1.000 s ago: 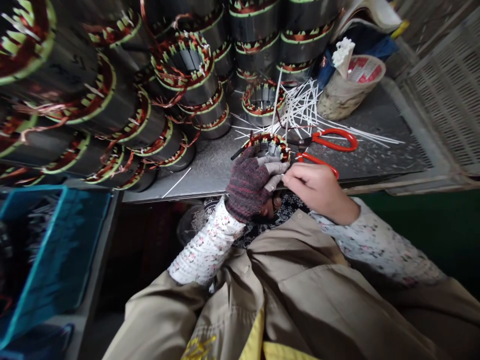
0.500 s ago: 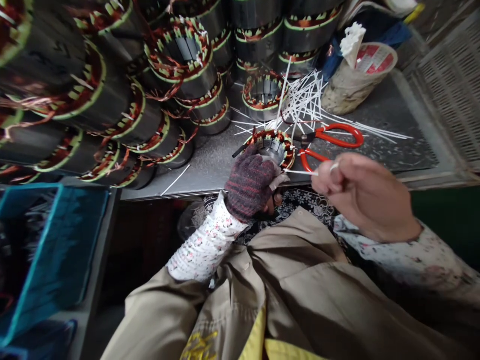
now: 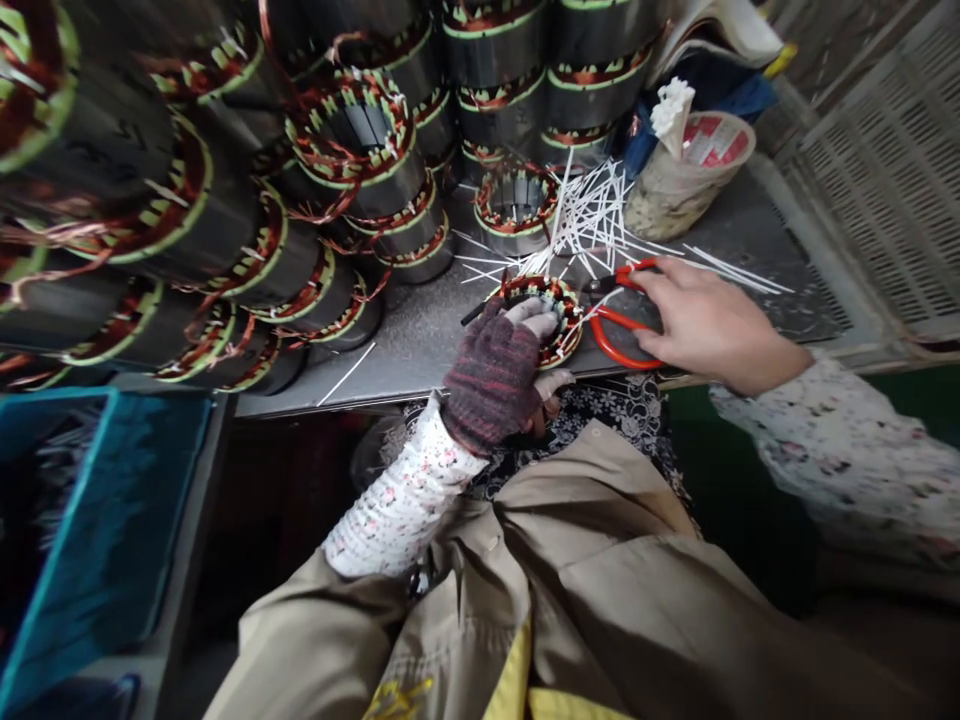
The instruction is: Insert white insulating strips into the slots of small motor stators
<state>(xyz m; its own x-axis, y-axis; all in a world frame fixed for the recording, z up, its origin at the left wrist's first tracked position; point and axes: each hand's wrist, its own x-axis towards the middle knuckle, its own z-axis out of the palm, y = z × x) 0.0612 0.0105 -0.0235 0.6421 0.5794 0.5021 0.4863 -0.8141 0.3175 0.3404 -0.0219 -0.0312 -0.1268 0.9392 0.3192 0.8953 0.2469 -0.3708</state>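
My left hand (image 3: 501,365), in a dark knitted glove with pale fingertips, grips a small stator (image 3: 564,347) near the bench edge. Its fingers reach over the ring and into the bore, hiding part of the copper windings. From the ring's right side a white tie strip (image 3: 600,306) sticks out. My bare right hand (image 3: 701,320) has hold of the red-handled scissors (image 3: 621,350), fingers at the upper loop and thumb by the lower one. The scissors lie just right of the stator with their dark blades pointing left.
Behind the stator is another small stator (image 3: 516,212), beside a pile of white strips (image 3: 589,215). A cup-like roll (image 3: 686,185) holding more strips stands at the right. Stacked stators (image 3: 352,130) fill the left and back. A blue bin (image 3: 150,500) sits lower left.
My right hand has let go of the white strip it was pulling and moved up onto the scissors' handles. My left hand stays on the stator, its fingers now further over the ring.
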